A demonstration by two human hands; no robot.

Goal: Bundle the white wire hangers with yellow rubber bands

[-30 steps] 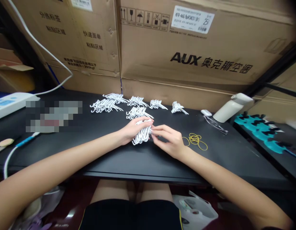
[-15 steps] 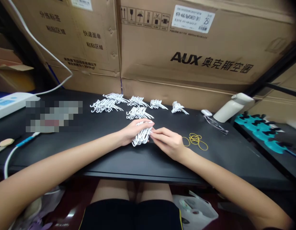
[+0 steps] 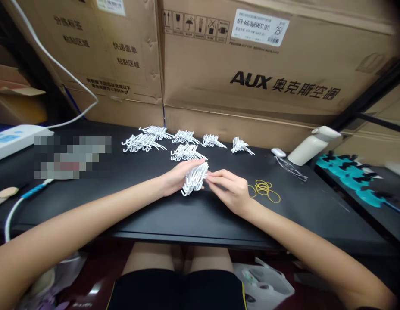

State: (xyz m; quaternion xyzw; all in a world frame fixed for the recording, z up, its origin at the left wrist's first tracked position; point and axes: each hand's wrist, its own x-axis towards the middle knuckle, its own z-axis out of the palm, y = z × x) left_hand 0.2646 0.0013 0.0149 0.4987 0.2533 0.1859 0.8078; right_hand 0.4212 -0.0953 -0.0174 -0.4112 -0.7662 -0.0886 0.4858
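Holding one hook bundle [image 3: 194,178]; six lie behind.

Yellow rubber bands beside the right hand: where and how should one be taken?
Pinch the outer loop at the edge of the rubber bands, coming from above and the left, where the right hand is. They lie flat and overlapping on the black table.

We look from a single camera at head height, facing forward and down over the black table [image 3: 187,215]. Both forearms run in from the bottom corners, and the left hand [image 3: 177,178] and right hand [image 3: 230,191] meet near the centre of the picture, close to us. Cardboard boxes [image 3: 251,64] fill the upper half (the edges curve like a wide lens). Our lap shows below the table edge.
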